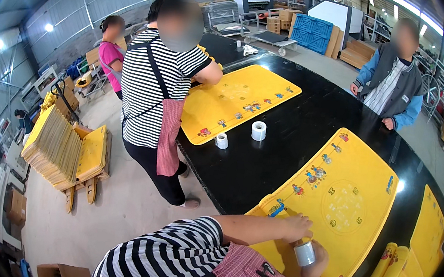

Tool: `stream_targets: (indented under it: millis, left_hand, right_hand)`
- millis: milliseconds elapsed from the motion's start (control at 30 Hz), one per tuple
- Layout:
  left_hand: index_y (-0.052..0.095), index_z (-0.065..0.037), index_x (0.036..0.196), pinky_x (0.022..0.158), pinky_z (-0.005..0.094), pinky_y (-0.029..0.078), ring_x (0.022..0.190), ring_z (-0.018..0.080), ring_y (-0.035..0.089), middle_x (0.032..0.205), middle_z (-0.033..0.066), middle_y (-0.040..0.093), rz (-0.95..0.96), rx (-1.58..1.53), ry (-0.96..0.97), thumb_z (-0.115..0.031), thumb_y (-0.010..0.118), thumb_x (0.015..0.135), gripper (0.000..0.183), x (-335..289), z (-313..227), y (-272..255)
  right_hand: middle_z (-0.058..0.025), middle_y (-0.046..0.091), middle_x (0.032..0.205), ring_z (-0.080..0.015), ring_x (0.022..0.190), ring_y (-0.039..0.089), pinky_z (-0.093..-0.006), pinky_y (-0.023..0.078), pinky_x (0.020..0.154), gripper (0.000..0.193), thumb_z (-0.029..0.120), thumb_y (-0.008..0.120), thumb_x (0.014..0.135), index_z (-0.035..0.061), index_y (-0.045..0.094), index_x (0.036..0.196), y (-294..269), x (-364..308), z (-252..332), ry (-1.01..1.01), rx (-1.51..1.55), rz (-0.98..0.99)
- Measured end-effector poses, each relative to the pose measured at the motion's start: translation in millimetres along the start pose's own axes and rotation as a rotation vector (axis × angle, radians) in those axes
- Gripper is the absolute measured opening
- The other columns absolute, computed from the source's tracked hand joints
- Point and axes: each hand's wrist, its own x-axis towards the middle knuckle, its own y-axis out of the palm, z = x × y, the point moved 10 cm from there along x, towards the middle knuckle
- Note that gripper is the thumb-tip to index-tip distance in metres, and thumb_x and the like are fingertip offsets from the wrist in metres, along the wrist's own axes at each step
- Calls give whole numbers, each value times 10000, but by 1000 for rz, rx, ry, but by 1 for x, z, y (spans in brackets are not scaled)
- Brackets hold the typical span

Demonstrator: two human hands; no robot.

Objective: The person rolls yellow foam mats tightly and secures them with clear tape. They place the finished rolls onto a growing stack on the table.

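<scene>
My right hand (318, 263) is closed around a white label roll (304, 254) above the lower edge of a yellow sheet (370, 210). My left hand (297, 228) is just beyond the roll, over the same sheet, its fingers bent together. Whatever those fingers hold, if anything, is too small to make out. The sheet lies flat on a black table, with rounded corners, a row of small cartoon figures along its left side and a faint round pattern in the middle.
On the black table (301, 120) stand two more white rolls (258, 131). A co-worker in stripes (148, 86) leans over another yellow sheet (237, 99); another person (390, 84) stands across. Folded yellow sheets (409, 269) lie at right, and a stacked pallet (62, 147) stands left.
</scene>
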Motion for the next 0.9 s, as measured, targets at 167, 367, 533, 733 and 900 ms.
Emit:
stream_targets:
  millis: [167, 367, 533, 733, 900]
  left_hand:
    - [669, -170, 1298, 1099, 451, 351, 1303, 326, 483, 1304, 151, 574, 66, -38, -59, -514, 904, 672, 752, 0, -1, -21]
    - [637, -129, 1309, 1097, 436, 335, 1290, 317, 486, 1269, 140, 580, -39, -12, -136, -541, 909, 645, 827, -1, 7, -16]
    - [616, -114, 1325, 1147, 462, 313, 1338, 325, 450, 1301, 152, 558, 35, -97, -139, -531, 915, 655, 844, -3, 5, -16]
    - [625, -116, 1308, 1130, 437, 362, 1312, 319, 491, 1317, 144, 575, 79, -96, -131, -505, 918, 668, 805, 1, 5, -18]
    - [631, -111, 1296, 1107, 427, 406, 1276, 316, 533, 1294, 146, 601, 82, -92, -126, -467, 918, 679, 769, 2, 5, -22]
  right_hand:
    - [-216, 746, 930, -345, 863, 741, -414, 565, 778, 211, 159, 762, 812, 14, 760, 966, 6, 16, -44, 415, 222, 127]
    - [-118, 736, 849, -197, 788, 687, -349, 544, 750, 193, 80, 738, 828, -1, 765, 1000, 16, 22, -65, 397, 304, 195]
    - [-91, 745, 864, -166, 793, 675, -332, 542, 742, 213, 89, 755, 832, 1, 765, 1025, 20, 16, -65, 407, 366, 197]
    - [-104, 748, 856, -178, 786, 689, -336, 549, 738, 228, 102, 768, 831, 4, 767, 1037, 17, 19, -62, 427, 340, 204]
    - [-138, 759, 872, -211, 795, 714, -353, 558, 750, 222, 106, 766, 835, 4, 767, 1032, 16, 21, -60, 394, 298, 211]
